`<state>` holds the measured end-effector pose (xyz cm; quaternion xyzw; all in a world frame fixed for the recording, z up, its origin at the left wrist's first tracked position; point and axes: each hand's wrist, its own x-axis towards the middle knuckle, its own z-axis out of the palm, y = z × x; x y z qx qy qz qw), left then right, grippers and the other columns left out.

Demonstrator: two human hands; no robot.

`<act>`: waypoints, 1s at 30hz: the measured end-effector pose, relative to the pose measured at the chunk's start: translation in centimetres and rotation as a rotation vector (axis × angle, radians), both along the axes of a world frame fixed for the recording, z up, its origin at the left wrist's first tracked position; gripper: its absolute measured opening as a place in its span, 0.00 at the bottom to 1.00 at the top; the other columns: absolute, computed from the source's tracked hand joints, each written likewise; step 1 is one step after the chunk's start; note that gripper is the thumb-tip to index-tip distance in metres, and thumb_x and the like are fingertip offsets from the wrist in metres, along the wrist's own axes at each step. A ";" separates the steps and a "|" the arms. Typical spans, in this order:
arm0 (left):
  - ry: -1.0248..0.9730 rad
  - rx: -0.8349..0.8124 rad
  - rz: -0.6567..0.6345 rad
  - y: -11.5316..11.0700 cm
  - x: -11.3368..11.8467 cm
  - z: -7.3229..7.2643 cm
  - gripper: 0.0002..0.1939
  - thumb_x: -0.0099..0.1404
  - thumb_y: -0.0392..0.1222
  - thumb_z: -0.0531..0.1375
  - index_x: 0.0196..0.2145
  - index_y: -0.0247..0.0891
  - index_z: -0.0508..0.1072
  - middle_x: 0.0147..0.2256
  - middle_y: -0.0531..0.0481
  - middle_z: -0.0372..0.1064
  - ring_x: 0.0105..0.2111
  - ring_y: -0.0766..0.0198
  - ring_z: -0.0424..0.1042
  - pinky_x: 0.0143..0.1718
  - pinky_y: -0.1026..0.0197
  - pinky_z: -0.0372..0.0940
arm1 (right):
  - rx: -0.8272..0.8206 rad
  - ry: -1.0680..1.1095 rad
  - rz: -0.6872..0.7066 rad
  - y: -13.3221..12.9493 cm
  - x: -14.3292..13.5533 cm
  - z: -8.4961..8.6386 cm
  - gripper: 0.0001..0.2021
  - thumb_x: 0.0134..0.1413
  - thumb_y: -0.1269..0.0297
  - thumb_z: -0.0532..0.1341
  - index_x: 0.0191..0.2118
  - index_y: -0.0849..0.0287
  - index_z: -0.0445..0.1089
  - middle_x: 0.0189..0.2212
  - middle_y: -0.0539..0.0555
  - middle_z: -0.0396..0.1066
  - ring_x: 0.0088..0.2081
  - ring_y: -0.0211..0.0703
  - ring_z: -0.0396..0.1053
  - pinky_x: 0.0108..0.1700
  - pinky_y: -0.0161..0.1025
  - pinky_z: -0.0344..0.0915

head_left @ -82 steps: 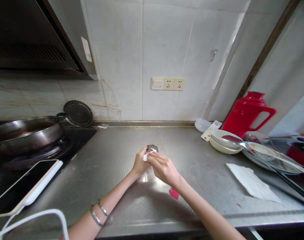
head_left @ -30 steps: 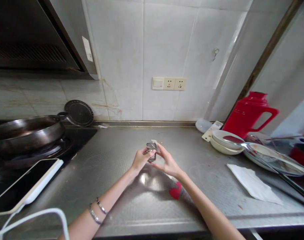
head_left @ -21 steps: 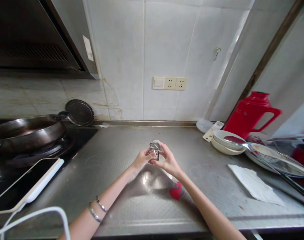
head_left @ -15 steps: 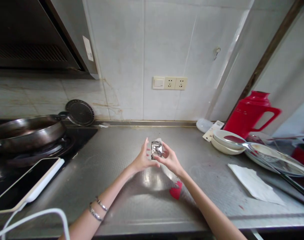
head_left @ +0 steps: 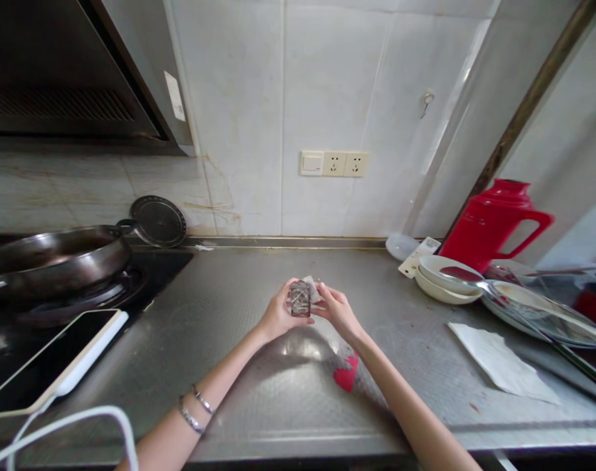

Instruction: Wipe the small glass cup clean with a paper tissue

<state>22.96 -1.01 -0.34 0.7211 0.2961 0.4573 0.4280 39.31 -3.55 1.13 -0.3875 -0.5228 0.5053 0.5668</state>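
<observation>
A small, clear, patterned glass is held above the middle of the steel counter. My left hand wraps round its left side, thumb beneath. To its right, my right hand pinches a piece of whitish tissue against the glass's upper right side. A red patch shows on the counter below my right forearm.
On the left, a metal pan sits on the stove, with a phone and white cable in front. On the right are bowls, a red thermos, plates with utensils and a napkin.
The glass has turned and shifted slightly left into my left hand, whose fingers have closed round it. My right hand has moved to the right side with the tissue.
</observation>
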 end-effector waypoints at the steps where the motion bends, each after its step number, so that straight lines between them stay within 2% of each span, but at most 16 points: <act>1: -0.008 -0.015 -0.004 -0.1 0.1 0.0 0.45 0.42 0.42 0.72 0.55 0.42 0.56 0.47 0.43 0.68 0.44 0.55 0.71 0.46 0.54 0.67 | -0.024 0.003 -0.031 0.3 0.2 -0.2 0.25 0.48 0.44 0.61 0.40 0.63 0.74 0.32 0.55 0.74 0.28 0.40 0.71 0.36 0.43 0.74; 4: -0.011 -0.054 -0.012 -0.4 0.3 0.0 0.46 0.41 0.41 0.73 0.55 0.40 0.56 0.47 0.43 0.69 0.43 0.56 0.72 0.45 0.56 0.67 | -0.022 -0.078 -0.123 1.1 0.6 -0.6 0.25 0.42 0.44 0.64 0.36 0.64 0.75 0.27 0.52 0.73 0.25 0.39 0.68 0.30 0.41 0.73; 6: -0.012 -0.076 -0.016 -0.6 0.4 0.0 0.45 0.41 0.40 0.73 0.55 0.39 0.56 0.47 0.43 0.68 0.43 0.57 0.72 0.45 0.57 0.67 | 0.040 -0.181 -0.216 1.5 0.9 -0.5 0.24 0.45 0.45 0.62 0.35 0.64 0.76 0.26 0.53 0.73 0.26 0.41 0.69 0.28 0.39 0.71; 10: 0.013 -0.072 0.017 -0.7 0.7 -0.3 0.46 0.40 0.39 0.73 0.55 0.39 0.58 0.49 0.43 0.67 0.45 0.55 0.70 0.45 0.57 0.67 | 0.259 -0.391 -0.358 1.7 1.1 0.9 0.18 0.53 0.52 0.58 0.33 0.63 0.77 0.29 0.56 0.77 0.31 0.45 0.71 0.32 0.38 0.68; 15: 0.055 -0.022 0.062 -0.5 0.9 -0.8 0.47 0.40 0.39 0.72 0.57 0.39 0.57 0.48 0.42 0.67 0.45 0.53 0.70 0.46 0.54 0.65 | 0.379 -0.532 -0.278 1.0 -0.2 2.6 0.15 0.57 0.58 0.55 0.32 0.60 0.77 0.27 0.53 0.77 0.29 0.43 0.72 0.32 0.35 0.66; 19: 0.074 0.002 0.082 -0.4 0.7 -0.7 0.42 0.41 0.41 0.72 0.53 0.39 0.59 0.45 0.45 0.69 0.43 0.55 0.71 0.44 0.56 0.66 | 0.450 -0.627 -0.343 0.3 -1.1 2.7 0.14 0.58 0.60 0.54 0.33 0.58 0.76 0.26 0.52 0.76 0.27 0.41 0.72 0.30 0.34 0.65; 24: 0.118 0.009 0.131 -0.7 0.7 0.1 0.36 0.42 0.42 0.71 0.48 0.37 0.63 0.40 0.46 0.72 0.39 0.57 0.72 0.40 0.59 0.66 | 0.602 -0.712 -0.314 -0.6 -1.5 2.5 0.14 0.60 0.67 0.52 0.42 0.55 0.74 0.37 0.54 0.77 0.38 0.45 0.75 0.39 0.37 0.70; 30: 0.135 0.040 0.125 -0.9 0.9 0.6 0.32 0.44 0.40 0.69 0.48 0.36 0.65 0.38 0.47 0.74 0.37 0.58 0.72 0.38 0.61 0.66 | 0.903 -0.920 -0.269 -1.0 -1.2 2.1 0.17 0.60 0.73 0.50 0.50 0.57 0.68 0.45 0.60 0.74 0.50 0.48 0.70 0.51 0.46 0.70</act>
